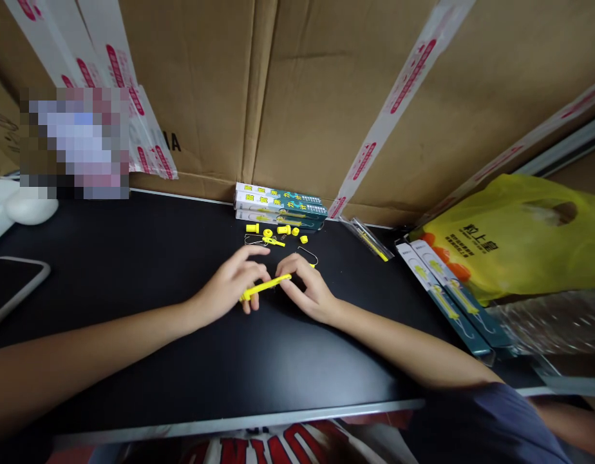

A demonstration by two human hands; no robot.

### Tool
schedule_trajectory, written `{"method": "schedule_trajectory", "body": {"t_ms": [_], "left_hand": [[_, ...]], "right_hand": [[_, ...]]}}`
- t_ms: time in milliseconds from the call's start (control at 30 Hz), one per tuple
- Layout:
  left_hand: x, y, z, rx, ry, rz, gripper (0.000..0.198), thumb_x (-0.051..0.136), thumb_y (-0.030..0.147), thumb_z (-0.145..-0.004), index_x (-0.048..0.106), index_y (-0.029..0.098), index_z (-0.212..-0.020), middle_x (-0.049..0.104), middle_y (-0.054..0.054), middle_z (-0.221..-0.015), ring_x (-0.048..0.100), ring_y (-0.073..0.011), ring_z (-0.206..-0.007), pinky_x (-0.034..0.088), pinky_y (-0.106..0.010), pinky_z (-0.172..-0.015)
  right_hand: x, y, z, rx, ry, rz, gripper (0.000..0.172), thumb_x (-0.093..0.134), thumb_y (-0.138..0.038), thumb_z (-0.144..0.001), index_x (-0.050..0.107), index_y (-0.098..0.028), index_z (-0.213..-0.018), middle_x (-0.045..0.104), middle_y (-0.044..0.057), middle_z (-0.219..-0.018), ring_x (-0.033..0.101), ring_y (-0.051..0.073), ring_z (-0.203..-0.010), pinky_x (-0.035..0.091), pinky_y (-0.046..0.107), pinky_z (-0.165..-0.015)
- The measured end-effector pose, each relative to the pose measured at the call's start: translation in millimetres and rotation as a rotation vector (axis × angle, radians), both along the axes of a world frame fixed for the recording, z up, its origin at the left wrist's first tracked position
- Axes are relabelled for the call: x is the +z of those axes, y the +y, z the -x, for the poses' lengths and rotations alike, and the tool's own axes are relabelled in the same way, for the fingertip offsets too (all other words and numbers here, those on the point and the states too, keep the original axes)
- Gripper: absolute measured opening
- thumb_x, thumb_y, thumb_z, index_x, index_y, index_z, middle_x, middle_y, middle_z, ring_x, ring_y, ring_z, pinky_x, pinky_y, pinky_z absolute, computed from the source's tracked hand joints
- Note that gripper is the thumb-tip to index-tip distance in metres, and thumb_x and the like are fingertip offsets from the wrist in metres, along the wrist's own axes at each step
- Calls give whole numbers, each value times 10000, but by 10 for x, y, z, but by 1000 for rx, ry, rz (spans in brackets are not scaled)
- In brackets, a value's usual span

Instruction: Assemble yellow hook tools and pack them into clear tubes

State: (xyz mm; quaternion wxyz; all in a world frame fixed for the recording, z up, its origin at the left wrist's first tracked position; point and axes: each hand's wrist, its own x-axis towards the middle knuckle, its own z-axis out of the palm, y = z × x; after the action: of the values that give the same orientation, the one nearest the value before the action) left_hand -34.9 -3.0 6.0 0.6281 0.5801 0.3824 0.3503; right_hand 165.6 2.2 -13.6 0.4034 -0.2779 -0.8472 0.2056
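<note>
Over the black table, my left hand (pixel 225 287) grips one end of a slim yellow plastic rod (pixel 266 285), with its index finger stretched out above it. My right hand (pixel 307 290) is curled, thumb and fingertips closed at the rod's other end; whether they also pinch something small is hidden. Just beyond my hands lie loose parts: a yellow plug (pixel 252 228), a yellow ring (pixel 267 233), another flanged yellow plug (pixel 283 229), small yellow caps (pixel 304 240), a yellow stick (pixel 274 241) and metal hooks (pixel 309 255).
Spring-scale boxes (pixel 281 206) are stacked against the cardboard wall (pixel 307 96). A clear packet (pixel 368 240) lies right of them. Two more boxes (pixel 447 296) and a yellow plastic bag (pixel 514 238) sit on the right. A phone (pixel 15 283) lies at the left edge.
</note>
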Motion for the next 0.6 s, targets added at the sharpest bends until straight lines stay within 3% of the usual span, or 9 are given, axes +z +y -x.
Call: {"method": "schedule_trajectory", "body": {"t_ms": [100, 200, 367, 500, 600], "left_hand": [[-8, 114, 14, 205, -97, 119, 302, 479, 332, -842, 476, 188, -1108, 647, -38, -873, 665, -157, -579, 521, -245, -470], [-23, 169, 33, 276, -140, 157, 266, 510, 306, -822, 494, 197, -1064, 657, -46, -933, 687, -172, -695, 553, -254, -517], [-32, 186, 28, 172, -73, 115, 296, 568, 339, -814, 505, 190, -1062, 661, -68, -1010, 688, -170, -713, 533, -220, -472], [-64, 204, 4, 27, 82, 5, 389, 717, 310, -718, 540, 159, -1030, 657, -46, -850, 622, -132, -595, 436, -166, -362], [-95, 213, 13, 80, 56, -36, 358, 717, 322, -731, 568, 148, -1006, 650, -31, -781, 581, -110, -568, 414, -158, -360]], "right_hand": [[-7, 38, -6, -76, 132, 205, 116, 492, -283, -947, 503, -196, -872, 586, 51, -876, 558, 156, -810, 456, 318, -759], [-46, 88, -6, -76, 276, 421, 182, 502, -348, -946, 482, -199, -845, 618, 23, -789, 591, 139, -753, 464, 300, -743], [-90, 154, -4, -78, 512, 604, 281, 533, -462, -907, 429, -217, -816, 616, -34, -642, 600, 118, -589, 495, 270, -621], [-76, 146, -6, -45, 583, 632, 294, 534, -477, -900, 394, -230, -823, 619, -49, -644, 612, 116, -557, 513, 256, -550], [-66, 130, -12, -44, 575, 599, 286, 533, -465, -904, 385, -233, -827, 584, -67, -610, 552, 91, -489, 472, 218, -484]]}}
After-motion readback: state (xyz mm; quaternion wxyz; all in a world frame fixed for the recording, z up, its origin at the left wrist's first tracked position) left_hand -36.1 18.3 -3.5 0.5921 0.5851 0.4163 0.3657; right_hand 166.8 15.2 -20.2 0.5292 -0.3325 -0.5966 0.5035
